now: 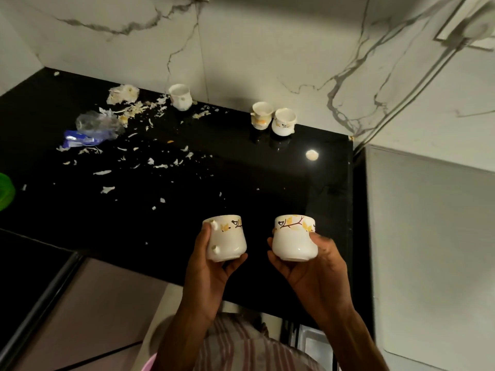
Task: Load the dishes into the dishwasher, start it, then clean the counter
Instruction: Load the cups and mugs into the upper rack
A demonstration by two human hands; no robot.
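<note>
A littered black counter (241,183) runs from a green object (5,191) at the far left edge, past a blue wrapper (80,139) under crumpled clear plastic (97,123), to a scatter of pale scraps (134,156) spread across the dark, glossy stone. Against the marble-patterned wall (241,49), a lone white cup (180,97) stands among the scraps, and further right two more cups (273,120) stand side by side, touching or nearly so. In the foreground, above the counter's near edge, the left hand (206,266) grips a white cup with a yellow leaf print (226,238), fingers curled under its base and thumb up its side, its handle stubs showing toward the thumb. Just beside it, the right hand (305,266) cradles a matching cup (294,239) the same way, fingers under the base, thumb pressed on the outer wall. Both cups appear held clear of the counter, rims tilted away from the camera. They look like glazed ceramic: light, rigid, smooth enough to slip, and likely to chip if knocked together, so a hold round the body or by the handle seems safest. At lower right, a slice of what may be the dishwasher rack (313,341) shows beneath the counter; three cups remain to be collected, and the counter is not yet cleaned.
</note>
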